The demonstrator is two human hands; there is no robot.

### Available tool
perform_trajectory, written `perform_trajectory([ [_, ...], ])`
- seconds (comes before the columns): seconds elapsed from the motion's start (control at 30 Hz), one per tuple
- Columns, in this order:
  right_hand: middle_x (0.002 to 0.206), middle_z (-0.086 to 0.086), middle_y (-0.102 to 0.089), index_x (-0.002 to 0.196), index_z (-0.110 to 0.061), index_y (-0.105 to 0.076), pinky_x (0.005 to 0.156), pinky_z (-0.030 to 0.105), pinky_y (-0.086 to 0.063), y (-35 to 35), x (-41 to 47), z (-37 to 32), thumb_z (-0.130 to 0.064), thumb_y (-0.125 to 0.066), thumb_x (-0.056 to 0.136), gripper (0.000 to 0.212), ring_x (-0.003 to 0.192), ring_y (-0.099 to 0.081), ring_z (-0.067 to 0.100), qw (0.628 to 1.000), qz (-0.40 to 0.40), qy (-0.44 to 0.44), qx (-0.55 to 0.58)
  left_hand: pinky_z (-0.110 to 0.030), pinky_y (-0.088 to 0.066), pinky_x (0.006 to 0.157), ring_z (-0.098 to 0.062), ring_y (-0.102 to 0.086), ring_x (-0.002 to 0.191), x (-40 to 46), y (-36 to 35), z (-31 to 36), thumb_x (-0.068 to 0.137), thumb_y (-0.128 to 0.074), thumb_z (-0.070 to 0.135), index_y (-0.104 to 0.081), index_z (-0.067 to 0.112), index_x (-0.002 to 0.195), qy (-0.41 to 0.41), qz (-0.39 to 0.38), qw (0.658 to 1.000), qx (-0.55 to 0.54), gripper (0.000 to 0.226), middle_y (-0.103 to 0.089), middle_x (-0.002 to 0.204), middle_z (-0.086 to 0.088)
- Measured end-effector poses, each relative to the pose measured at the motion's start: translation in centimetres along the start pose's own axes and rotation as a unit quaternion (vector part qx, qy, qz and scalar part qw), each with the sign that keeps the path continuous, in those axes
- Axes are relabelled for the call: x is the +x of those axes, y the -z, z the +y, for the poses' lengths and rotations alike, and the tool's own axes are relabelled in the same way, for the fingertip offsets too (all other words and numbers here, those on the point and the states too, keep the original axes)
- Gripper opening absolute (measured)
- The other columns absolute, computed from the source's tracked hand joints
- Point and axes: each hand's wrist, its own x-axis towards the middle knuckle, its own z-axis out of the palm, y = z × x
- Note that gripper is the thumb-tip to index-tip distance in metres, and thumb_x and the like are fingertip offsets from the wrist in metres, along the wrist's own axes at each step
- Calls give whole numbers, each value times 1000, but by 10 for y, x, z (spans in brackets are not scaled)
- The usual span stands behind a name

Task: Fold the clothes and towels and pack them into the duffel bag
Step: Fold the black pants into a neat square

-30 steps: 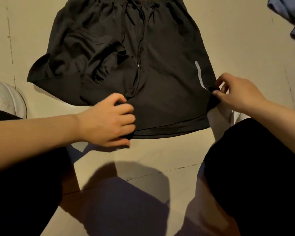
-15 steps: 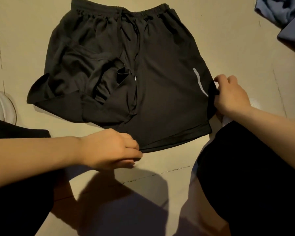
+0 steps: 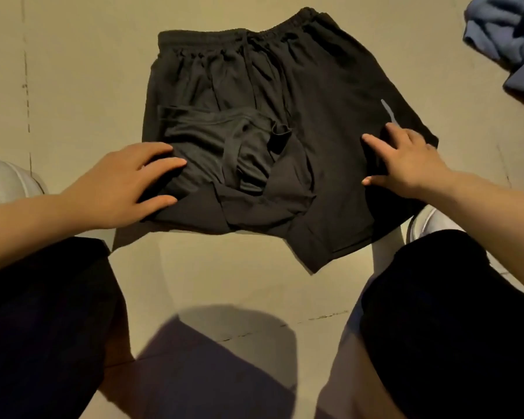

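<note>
Now: black shorts (image 3: 324, 95) waistband far, legs near | left hand (image 3: 118, 182), right hand (image 3: 406, 164) flat, pressing them

The shorts (image 3: 285, 131) are lying on the floor (image 3: 73, 71), waistband away from the person. The left hand (image 3: 118, 186) is resting on their left side, the right hand (image 3: 406, 161) on their right. Another garment (image 3: 505, 40) is lying far right.

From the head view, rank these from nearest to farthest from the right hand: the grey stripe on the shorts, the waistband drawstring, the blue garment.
Measured from the right hand, which rests flat on the black shorts:
1. Grey stripe: just above the fingertips, on the shorts' right leg.
2. Waistband drawstring: up and to the left, at the shorts' top centre.
3. Blue garment: on the floor at the top right corner.
</note>
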Motion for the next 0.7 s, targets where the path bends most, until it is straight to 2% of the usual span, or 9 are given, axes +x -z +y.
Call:
perform_trajectory([
  [0.1, 147, 16, -32, 143, -18, -37, 95, 54, -44, 13, -17, -35, -17, -66, 82, 68, 125, -39, 43, 989, 114, 93, 19, -52, -45, 96, -41, -46, 123, 1, 0, 9, 89, -40, 57, -48, 10, 138, -53, -1, 999, -2, 69, -44, 139, -23],
  [0.17, 140, 8, -41, 135, -17, -47, 82, 45, -52, 21, -37, -74, -17, -62, 87, 50, 112, -52, 34, 963, 151, 210, 72, -50, -41, 99, -39, -44, 125, 3, -1, 15, 85, -43, 56, -48, 11, 139, -47, 31, 998, -20, 70, -43, 140, -21],
  [0.2, 138, 5, -43, 133, -18, -48, 74, 42, -54, 23, -46, -93, -21, -60, 89, 45, 105, -56, 30, 949, 152, 267, 70, -50, -40, 101, -38, -43, 125, 5, -2, 17, 84, -44, 59, -48, 12, 139, -8, 52, 997, -52, 71, -43, 140, -19],
  [0.27, 139, 1, -43, 137, -21, -44, 64, 40, -53, 22, -53, -123, -27, -57, 92, 47, 94, -61, 26, 932, 119, 340, 29, -49, -39, 103, -35, -44, 122, 9, -1, 21, 83, -48, 64, -46, 17, 138, 159, 105, 968, -163, 72, -47, 135, -16],
  [0.37, 135, 3, -45, 145, -25, -30, 69, 37, -49, 20, -48, -145, -30, -55, 94, 57, 98, -60, 28, 950, -2, 310, -47, -49, -48, 91, -29, -55, 98, 12, 4, 17, 87, -66, 42, -47, 12, 135, 351, 134, 883, -281, 60, -57, 113, -15],
  [0.43, 123, 4, -52, 137, -23, -38, 72, 38, -49, 23, -49, -149, -29, -55, 94, 47, 96, -59, 28, 950, -25, 304, -73, -40, -48, 79, -24, -56, 80, 8, 6, 17, 85, -71, 25, -48, 13, 132, 358, 91, 874, -316, 53, -59, 98, -9],
  [0.53, 113, 0, -52, 123, -24, -49, 71, 37, -48, 25, -65, -137, -32, -54, 94, 30, 91, -59, 26, 942, -6, 328, -71, -32, -43, 67, -16, -56, 70, 4, 2, 17, 88, -63, 10, -53, 18, 123, 353, 47, 885, -301, 38, -61, 78, -1],
  [0.6, 103, -1, -55, 113, -24, -56, 64, 38, -49, 21, -78, -118, -28, -57, 93, 21, 82, -61, 26, 937, 4, 342, -66, -35, -45, 69, -17, -57, 71, 6, 2, 19, 90, -60, 18, -57, 20, 117, 362, 42, 885, -289, 27, -62, 76, 0],
  [0.7, 74, -2, -53, 84, -23, -63, 38, 31, -40, 13, -93, -91, -16, -78, 73, 20, 51, -54, 20, 939, 8, 326, -105, -41, -52, 78, -24, -61, 81, 8, 8, 24, 93, -52, 50, -55, 26, 108, 360, 59, 888, -279, 28, -64, 89, -1],
])
